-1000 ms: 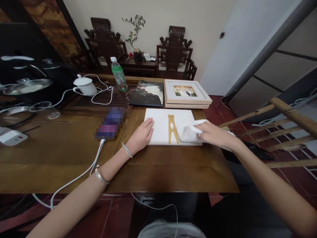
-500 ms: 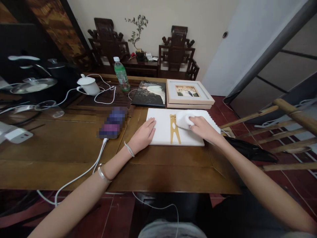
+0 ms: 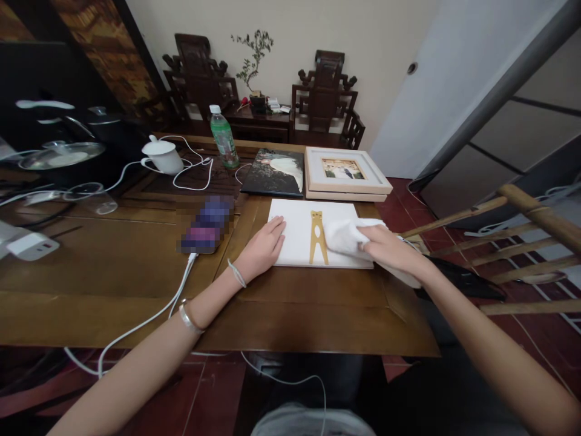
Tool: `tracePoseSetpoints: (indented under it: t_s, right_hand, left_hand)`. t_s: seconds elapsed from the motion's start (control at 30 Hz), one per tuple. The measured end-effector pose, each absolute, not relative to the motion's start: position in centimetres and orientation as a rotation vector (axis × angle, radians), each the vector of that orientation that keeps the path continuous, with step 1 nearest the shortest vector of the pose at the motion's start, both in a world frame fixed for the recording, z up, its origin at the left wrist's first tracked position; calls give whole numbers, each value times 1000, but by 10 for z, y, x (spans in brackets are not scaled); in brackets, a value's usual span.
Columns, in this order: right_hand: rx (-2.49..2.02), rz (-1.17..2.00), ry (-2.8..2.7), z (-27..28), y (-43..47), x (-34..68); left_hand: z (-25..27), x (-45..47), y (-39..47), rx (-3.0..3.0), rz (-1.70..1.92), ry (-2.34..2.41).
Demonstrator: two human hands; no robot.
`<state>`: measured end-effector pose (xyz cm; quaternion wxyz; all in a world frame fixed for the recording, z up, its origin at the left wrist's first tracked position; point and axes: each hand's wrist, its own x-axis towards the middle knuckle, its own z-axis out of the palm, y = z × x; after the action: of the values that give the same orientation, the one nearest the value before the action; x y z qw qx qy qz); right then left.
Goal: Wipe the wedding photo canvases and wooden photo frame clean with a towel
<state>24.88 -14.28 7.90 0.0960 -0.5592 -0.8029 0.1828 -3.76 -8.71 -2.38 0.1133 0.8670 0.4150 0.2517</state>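
A flat white board (image 3: 295,233) lies on the table, with a gold cat-shaped figure (image 3: 317,242) in its middle. My left hand (image 3: 265,245) lies flat with fingers stretched out over the board's left edge. Bunched in my right hand (image 3: 385,245) is a white cloth (image 3: 342,236), pressed against the right half of the board just beside the gold figure. Part of the cloth hangs past the board's right side, under my wrist. The hand and cloth hide the board's right edge.
Behind the board lie a dark photo panel (image 3: 275,172) and a framed photo (image 3: 347,169). A green-labelled bottle (image 3: 224,139), a lidded white cup (image 3: 162,156) and a charging phone (image 3: 206,225) stand or lie to the left. A wooden chair (image 3: 535,209) is at the right.
My right hand has moved with the cloth down and to the right over the board, baring part of its upper right. My left hand has stayed in place.
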Motion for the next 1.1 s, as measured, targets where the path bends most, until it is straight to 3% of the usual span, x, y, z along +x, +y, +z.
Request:
tracePoseSetpoints:
  t_s: [0.17,0.3,0.47,0.7,1.1]
  right_hand:
    - [-1710,352,-2162,59,-96,207]
    - [-1618,295,-2371,48,-92,164]
    - [-1553,212,-2642,46,-141,136]
    - [-1299,371,-2854,63,-206,142]
    - [-1660,164,-2525,59,-90,143]
  left_hand:
    - [-25,-38,-87,2527,764,1208]
    - [-23,-38,-88,2502,773,1216]
    - [-22,-38,-87,2489,763,1204]
    - [-26,-39,-85,2514,755,1199]
    - [-24,-38,-87,2476,806,1190]
